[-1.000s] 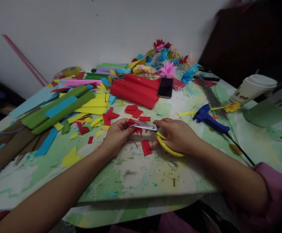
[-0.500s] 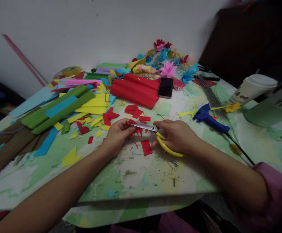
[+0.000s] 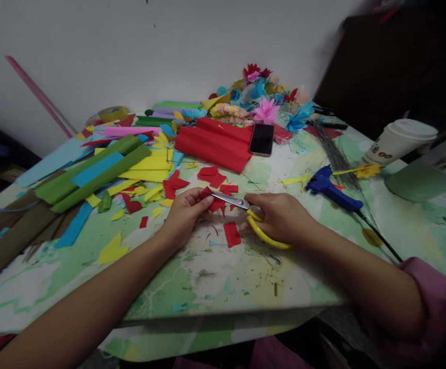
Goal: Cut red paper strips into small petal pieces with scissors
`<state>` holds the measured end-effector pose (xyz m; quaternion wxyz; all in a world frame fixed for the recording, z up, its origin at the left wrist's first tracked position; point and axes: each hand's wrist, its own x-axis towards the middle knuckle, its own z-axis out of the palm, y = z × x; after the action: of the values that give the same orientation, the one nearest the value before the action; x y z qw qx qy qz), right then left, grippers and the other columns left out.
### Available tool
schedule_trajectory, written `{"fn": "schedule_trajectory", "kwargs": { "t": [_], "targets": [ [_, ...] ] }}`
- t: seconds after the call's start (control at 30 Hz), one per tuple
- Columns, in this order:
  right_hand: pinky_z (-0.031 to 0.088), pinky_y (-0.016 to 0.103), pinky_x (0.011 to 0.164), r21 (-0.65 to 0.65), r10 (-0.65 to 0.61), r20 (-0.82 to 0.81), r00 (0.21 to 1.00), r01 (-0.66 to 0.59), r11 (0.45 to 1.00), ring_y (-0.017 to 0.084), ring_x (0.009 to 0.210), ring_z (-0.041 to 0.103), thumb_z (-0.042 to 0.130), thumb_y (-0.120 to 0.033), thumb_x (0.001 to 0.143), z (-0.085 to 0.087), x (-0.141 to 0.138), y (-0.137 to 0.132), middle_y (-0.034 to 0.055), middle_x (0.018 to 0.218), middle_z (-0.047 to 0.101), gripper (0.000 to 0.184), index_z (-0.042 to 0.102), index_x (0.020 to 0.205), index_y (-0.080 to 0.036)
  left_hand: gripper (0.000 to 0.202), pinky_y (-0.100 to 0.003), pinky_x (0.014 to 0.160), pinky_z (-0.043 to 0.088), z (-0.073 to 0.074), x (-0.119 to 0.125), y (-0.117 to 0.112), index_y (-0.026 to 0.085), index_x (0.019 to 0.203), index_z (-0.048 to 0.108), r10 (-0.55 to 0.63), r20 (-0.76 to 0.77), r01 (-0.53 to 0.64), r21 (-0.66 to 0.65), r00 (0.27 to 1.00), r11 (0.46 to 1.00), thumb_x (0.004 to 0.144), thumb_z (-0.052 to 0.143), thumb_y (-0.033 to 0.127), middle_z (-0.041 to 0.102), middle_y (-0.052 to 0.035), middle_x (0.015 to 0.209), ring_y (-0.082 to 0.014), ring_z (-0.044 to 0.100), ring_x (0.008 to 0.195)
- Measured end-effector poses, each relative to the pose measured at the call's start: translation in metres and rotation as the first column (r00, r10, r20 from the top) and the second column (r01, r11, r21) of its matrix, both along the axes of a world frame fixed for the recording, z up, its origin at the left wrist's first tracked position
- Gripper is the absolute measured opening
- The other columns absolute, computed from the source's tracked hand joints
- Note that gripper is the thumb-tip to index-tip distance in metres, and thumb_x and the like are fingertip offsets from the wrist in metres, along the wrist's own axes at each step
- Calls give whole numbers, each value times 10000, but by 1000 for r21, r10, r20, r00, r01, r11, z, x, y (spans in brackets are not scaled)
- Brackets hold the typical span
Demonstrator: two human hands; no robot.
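Observation:
My left hand (image 3: 187, 211) pinches a small piece of red crepe paper (image 3: 206, 192) between thumb and fingers. In my right hand (image 3: 279, 215) are scissors (image 3: 266, 238) with yellow handles, their blades pointing left and the tip at the red piece by my left fingertips. Whether the blades are fully closed is hard to see. Red paper scraps lie on the table under the blades, and a red rectangle (image 3: 232, 234) lies just below them. Beyond my hands is a larger folded sheet of red crepe paper (image 3: 213, 143).
A blue glue gun (image 3: 332, 189) with its cord lies to the right, near thin wires (image 3: 334, 148) and a white paper cup (image 3: 402, 141). A phone (image 3: 261, 139) rests beside the red sheet. Paper flowers (image 3: 266, 110) pile up at the back; green crepe rolls (image 3: 100, 177) lie left.
The scissor tip has drawn back slightly to the right from my left fingertips, and the red piece there now stands up more. Both arms have otherwise barely moved.

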<state>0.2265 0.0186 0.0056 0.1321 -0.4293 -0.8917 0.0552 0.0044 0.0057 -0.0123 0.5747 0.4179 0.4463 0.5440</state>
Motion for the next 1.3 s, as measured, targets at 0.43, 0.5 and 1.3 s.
{"fn": "schedule_trajectory", "kwargs": {
  "t": [0.43, 0.5, 1.3],
  "targets": [
    [298, 261, 575, -6, -15, -8, 1000, 15, 1000, 201, 712, 629, 546, -610, 805, 0, -1, -1, 48, 797, 703, 444, 622, 1001, -219, 177, -180, 580, 462, 0, -2, 0, 148, 760, 657, 75, -32, -74, 33, 997, 997, 675, 769, 256, 674, 7, 706, -82, 587, 602],
    [297, 259, 575, -3, -15, -11, 1000, 15, 1000, 201, 717, 630, 544, -615, 805, 0, 0, -1, 46, 797, 702, 441, 621, 987, -221, 167, -174, 580, 457, 0, -2, 0, 155, 746, 656, 100, -25, -98, 49, 995, 994, 672, 770, 253, 662, 18, 681, -77, 578, 597],
    [282, 260, 564, -6, 14, -7, 1000, -14, 1000, 192, 698, 615, 520, -640, 802, 1, 0, -1, 37, 789, 695, 468, 617, 985, -220, 137, -178, 579, 443, 0, -2, -1, 150, 731, 679, 16, -25, -15, 40, 1000, 999, 648, 772, 207, 656, 11, 674, -82, 567, 602]
  ]
}}
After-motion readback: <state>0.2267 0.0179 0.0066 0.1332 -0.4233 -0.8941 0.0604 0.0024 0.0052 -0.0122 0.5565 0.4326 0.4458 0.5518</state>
